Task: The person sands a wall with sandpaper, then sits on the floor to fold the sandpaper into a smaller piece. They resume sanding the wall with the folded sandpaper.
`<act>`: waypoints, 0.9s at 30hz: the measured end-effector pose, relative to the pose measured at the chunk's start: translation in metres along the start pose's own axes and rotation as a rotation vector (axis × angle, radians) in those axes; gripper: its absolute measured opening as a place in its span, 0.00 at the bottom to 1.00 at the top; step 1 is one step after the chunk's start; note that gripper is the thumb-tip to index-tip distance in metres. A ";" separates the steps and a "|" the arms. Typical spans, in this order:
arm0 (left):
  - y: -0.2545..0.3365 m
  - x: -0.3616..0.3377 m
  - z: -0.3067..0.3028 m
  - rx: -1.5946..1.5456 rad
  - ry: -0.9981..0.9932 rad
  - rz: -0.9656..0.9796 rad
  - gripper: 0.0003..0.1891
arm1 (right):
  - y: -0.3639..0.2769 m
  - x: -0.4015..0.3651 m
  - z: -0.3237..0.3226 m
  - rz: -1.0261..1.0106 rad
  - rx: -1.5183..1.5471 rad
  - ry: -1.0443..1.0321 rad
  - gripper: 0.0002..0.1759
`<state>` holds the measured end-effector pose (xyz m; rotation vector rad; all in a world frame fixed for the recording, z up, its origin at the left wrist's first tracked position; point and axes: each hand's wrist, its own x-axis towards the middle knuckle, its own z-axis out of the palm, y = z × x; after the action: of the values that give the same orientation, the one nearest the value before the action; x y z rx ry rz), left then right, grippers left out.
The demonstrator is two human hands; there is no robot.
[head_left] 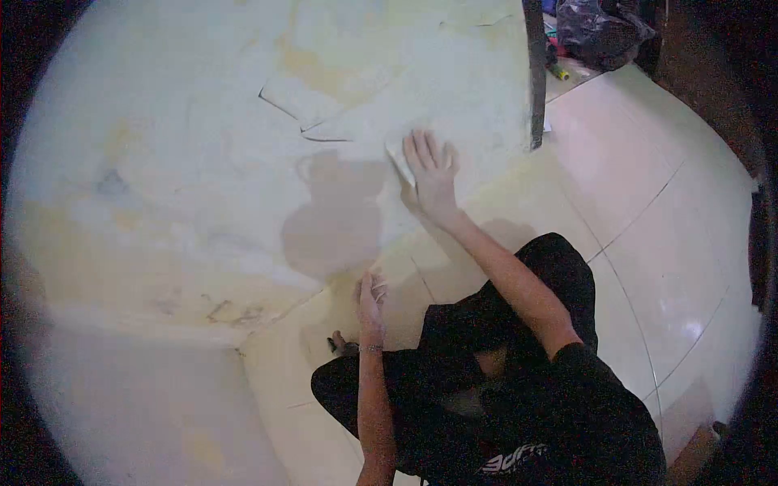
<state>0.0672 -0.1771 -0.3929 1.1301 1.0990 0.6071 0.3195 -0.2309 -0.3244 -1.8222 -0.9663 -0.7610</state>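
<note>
Against the patchy pale wall (211, 162), my right hand (432, 180) presses flat with its fingers spread. Beneath its palm and fingers lies a flat pale sheet (399, 166) with a dark edge, similar to sandpaper; most of it is hidden by the hand. Lower down, my left hand (370, 301) is raised in front of the wall's base with its fingers curled in. Whatever it holds, if anything, is too small and blurred to make out. A shadow of my head and body falls on the wall between the hands.
Cracks (279, 109) and yellowish patches mark the wall. My crossed legs (559, 275) in dark trousers rest on the glossy tiled floor (640, 235). A black plastic bag (604, 36) sits past the wall's dark end edge (535, 81), at upper right.
</note>
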 end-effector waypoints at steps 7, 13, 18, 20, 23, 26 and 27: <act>0.004 -0.002 -0.008 0.010 -0.015 0.015 0.18 | -0.009 0.052 -0.032 0.042 -0.096 0.015 0.48; 0.006 0.002 -0.003 0.066 -0.001 -0.001 0.18 | 0.008 -0.002 0.001 -0.014 -0.093 -0.049 0.48; 0.000 -0.004 -0.010 -0.054 0.003 0.042 0.16 | -0.005 0.041 -0.025 0.061 -0.047 0.027 0.46; -0.001 0.004 -0.007 -0.074 -0.007 0.036 0.15 | -0.001 0.054 -0.035 0.069 -0.085 0.052 0.46; -0.019 0.024 -0.011 -0.068 0.003 0.063 0.15 | 0.006 0.023 -0.011 0.007 -0.009 0.038 0.46; -0.011 0.014 -0.010 0.030 -0.014 0.059 0.17 | 0.008 -0.010 0.008 -0.056 -0.035 0.008 0.44; 0.002 0.002 -0.001 0.035 0.023 0.061 0.18 | 0.009 -0.007 0.008 -0.051 0.017 0.026 0.44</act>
<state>0.0671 -0.1736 -0.3917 1.1929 1.1013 0.6519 0.3243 -0.2285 -0.3369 -1.7746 -1.0020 -0.8037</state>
